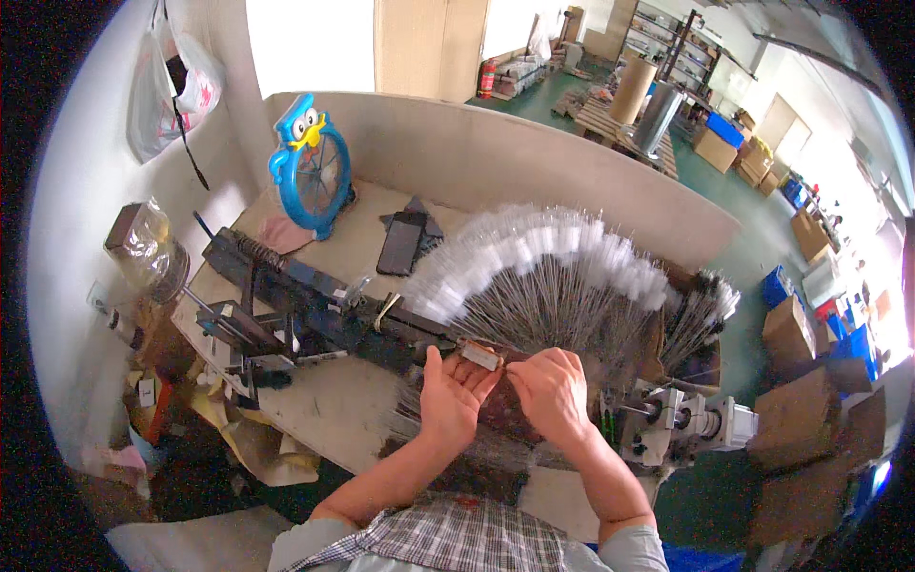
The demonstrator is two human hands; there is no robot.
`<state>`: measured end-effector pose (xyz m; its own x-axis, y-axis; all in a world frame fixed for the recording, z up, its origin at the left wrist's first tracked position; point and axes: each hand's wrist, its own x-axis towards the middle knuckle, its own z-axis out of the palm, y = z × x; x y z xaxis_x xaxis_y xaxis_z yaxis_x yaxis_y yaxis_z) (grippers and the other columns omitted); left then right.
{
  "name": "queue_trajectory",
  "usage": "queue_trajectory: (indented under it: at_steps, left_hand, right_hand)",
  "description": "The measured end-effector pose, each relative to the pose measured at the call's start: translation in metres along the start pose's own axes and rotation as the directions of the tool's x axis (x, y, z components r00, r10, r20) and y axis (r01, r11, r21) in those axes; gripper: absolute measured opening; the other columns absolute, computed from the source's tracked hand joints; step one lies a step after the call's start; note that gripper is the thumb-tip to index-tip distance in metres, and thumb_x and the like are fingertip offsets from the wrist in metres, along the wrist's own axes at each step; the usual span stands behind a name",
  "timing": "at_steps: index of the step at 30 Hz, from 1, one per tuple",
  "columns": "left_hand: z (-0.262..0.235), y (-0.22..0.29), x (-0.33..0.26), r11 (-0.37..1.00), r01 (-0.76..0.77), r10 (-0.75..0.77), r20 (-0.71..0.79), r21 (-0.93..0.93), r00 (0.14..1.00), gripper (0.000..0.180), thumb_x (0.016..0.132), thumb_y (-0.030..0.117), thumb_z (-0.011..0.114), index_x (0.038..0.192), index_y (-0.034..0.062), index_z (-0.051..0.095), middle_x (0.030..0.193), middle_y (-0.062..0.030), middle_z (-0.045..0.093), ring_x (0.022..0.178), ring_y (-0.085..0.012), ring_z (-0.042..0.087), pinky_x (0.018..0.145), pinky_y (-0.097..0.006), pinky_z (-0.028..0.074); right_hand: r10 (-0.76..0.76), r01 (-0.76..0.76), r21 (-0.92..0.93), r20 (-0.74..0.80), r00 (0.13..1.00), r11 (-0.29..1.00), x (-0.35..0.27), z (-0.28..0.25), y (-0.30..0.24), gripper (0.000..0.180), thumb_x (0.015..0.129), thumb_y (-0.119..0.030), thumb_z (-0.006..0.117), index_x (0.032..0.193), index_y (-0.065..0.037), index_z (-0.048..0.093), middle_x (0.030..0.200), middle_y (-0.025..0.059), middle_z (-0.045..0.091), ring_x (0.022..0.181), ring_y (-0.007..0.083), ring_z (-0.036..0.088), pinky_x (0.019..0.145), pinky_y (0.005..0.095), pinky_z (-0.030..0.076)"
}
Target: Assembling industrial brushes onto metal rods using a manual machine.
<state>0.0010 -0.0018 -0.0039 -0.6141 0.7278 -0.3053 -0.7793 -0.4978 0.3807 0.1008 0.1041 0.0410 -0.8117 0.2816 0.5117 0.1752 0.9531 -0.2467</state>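
Fingers of both hands, left hand [450,393] and right hand [550,386], pinch a small metal block [481,357] (below fanned brushes [543,267]).

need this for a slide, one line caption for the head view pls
Two bare hands, left hand and right hand, pinch a small grey metal clip beneath a fan of white-tufted wire brushes.

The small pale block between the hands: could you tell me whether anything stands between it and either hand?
Nothing visible does. The left hand already has its fingertips on the small pale block, and the right hand sits just beside it on the thin rod. The fan of white-tipped wire brushes lies behind, beyond both hands.
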Motion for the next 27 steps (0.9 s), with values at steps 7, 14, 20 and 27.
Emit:
queue_trajectory:
  at_steps: [7,14,20,27]
  left_hand:
    - [0.005,-0.004,-0.008,0.978,0.056,-0.056,-0.008,0.203,0.998,0.059,0.093,0.051,0.032,0.123,0.0004,0.040,0.123,-0.0162,0.047,0.113,-0.0286,0.048,0.098,-0.041,0.039]
    - [-0.031,0.026,-0.034,0.862,0.017,-0.058,0.064,0.507,0.996,0.042,0.093,0.020,0.046,0.127,-0.0031,0.038,0.124,-0.0172,0.050,0.110,-0.0275,0.053,0.095,-0.038,0.043]
    - [-0.183,0.137,-0.034,0.883,-0.233,0.387,-0.353,0.407,0.852,0.024,0.088,0.027,0.055,0.098,0.0050,0.056,0.088,-0.0057,0.060,0.081,-0.0149,0.057,0.069,-0.029,0.049]
    - [-0.227,0.254,-0.062,0.560,-0.443,0.792,-0.297,0.700,0.533,0.044,0.079,0.048,0.063,0.087,0.0054,0.059,0.078,-0.0012,0.058,0.073,-0.0117,0.054,0.063,-0.027,0.044]
  right_hand:
    - [0.101,-0.102,0.088,0.012,0.995,0.991,-0.007,-0.009,0.006,0.013,0.074,-0.016,0.063,0.085,-0.009,0.065,0.080,0.0035,0.063,0.080,0.0233,0.057,0.076,0.0374,0.043]
    - [0.184,-0.229,0.357,0.156,0.970,0.905,-0.037,-0.030,0.000,0.019,0.078,-0.013,0.064,0.096,-0.005,0.065,0.079,0.0123,0.064,0.069,0.0291,0.062,0.060,0.0357,0.050]
    - [0.262,-0.334,0.173,0.341,0.903,0.926,-0.113,-0.016,0.018,0.018,0.081,-0.018,0.059,0.095,-0.008,0.064,0.084,0.0115,0.064,0.073,0.0295,0.063,0.061,0.0388,0.051]
    - [0.429,-0.433,-0.135,0.561,0.708,0.891,-0.138,-0.010,0.025,0.021,0.084,-0.024,0.052,0.099,-0.012,0.062,0.088,0.0093,0.063,0.081,0.0284,0.062,0.067,0.0413,0.051]
